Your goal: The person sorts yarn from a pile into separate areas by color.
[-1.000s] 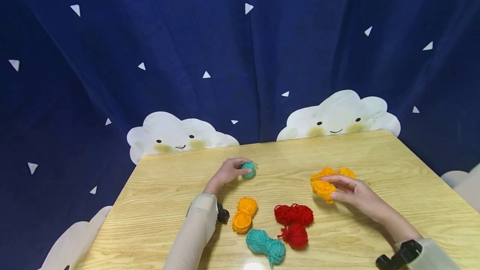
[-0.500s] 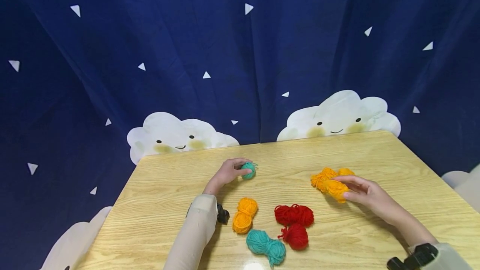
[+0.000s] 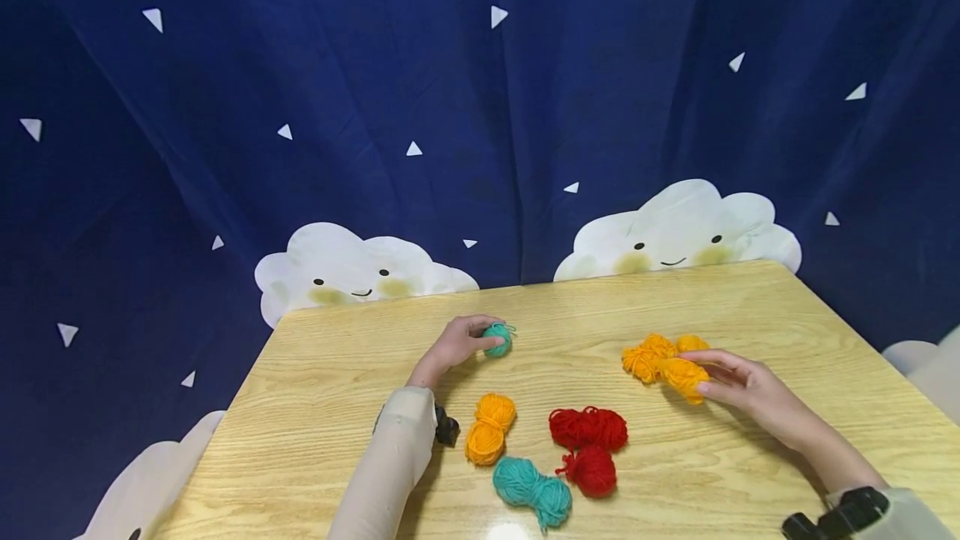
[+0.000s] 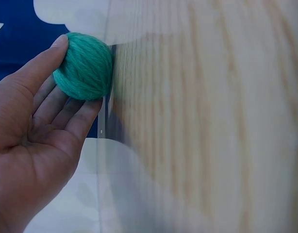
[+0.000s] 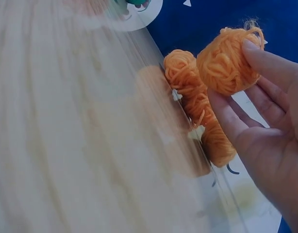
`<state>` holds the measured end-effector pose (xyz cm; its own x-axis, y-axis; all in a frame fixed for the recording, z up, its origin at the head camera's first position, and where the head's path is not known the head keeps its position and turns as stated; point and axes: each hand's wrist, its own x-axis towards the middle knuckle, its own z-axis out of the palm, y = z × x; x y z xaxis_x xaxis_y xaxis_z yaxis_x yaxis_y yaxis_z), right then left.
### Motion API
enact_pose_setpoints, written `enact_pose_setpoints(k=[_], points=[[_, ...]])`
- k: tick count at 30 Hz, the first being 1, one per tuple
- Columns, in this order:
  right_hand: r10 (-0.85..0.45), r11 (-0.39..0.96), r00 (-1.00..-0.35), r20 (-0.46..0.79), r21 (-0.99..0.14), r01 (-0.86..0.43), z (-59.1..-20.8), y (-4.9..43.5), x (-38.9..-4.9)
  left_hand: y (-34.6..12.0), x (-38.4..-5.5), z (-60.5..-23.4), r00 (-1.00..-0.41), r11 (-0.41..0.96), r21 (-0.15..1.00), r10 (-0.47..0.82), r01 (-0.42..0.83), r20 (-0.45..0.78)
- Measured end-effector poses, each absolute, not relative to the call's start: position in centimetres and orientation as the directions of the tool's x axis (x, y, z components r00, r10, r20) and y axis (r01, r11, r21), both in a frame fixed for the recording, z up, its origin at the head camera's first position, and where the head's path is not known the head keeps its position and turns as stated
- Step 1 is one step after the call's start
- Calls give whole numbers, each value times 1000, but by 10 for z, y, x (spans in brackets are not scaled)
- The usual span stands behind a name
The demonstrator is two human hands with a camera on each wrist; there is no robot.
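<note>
My left hand holds a small teal ball of yarn toward the back of the table. In the left wrist view the thumb presses one side of the teal ball and the fingers lie underneath. On the right, my right hand pinches an orange bundle of yarn between thumb and fingers. More orange yarn lies right behind it, partly covered by the held bundle. From the right wrist, this other orange yarn shows as a long row of lumps along the tabletop.
Between the forearms lie an orange skein tied at its middle, a teal skein, a red skein and a red ball touching it. The wooden table ends at a dark blue curtain with clouds.
My right hand has moved to the right with the orange bundle, uncovering more of the orange yarn behind. The left hand and the teal ball have stayed in place.
</note>
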<state>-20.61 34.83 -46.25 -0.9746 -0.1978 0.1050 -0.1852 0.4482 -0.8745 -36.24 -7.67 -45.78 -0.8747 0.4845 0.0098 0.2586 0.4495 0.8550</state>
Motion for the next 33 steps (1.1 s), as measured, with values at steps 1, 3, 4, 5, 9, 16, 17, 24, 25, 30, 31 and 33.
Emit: enact_pose_setpoints(k=[1,3,4,5,9,16,17,24,25,30,31,33], points=[[-195,452,-975,108,-872,-187,-463,349,-206,-77,-362,-458,-876,451,856,482,255,7],[-188,461,-976,113,-867,-190,-464,352,-205,-76,-363,-457,-878,454,856,479,248,0],[-184,466,-976,114,-864,-189,-464,353,-205,-76,-363,-457,-878,455,856,478,245,-3],[-178,470,-978,113,-863,-185,-464,354,-205,-76,-363,-457,-877,456,853,481,251,1],[-156,488,-982,104,-856,-169,-464,359,-205,-76,-363,-457,-875,460,851,484,255,1],[-147,521,-984,99,-838,-162,-466,362,-206,-76,-363,-458,-879,458,856,478,240,-9],[-147,525,-984,100,-835,-164,-466,362,-205,-77,-363,-458,-879,458,855,477,242,-7],[-172,534,-975,142,-818,-214,-466,359,-205,-77,-361,-457,-881,454,859,474,238,-6],[-182,529,-972,148,-819,-223,-466,358,-205,-77,-361,-457,-880,454,858,474,240,-5],[-218,505,-954,205,-813,-290,-467,356,-206,-78,-362,-457,-878,456,855,479,247,-2],[-229,505,-947,225,-804,-313,-467,355,-206,-78,-362,-457,-876,455,854,482,252,1],[-247,513,-932,266,-780,-359,-468,354,-207,-78,-362,-457,-875,457,851,485,259,6]])
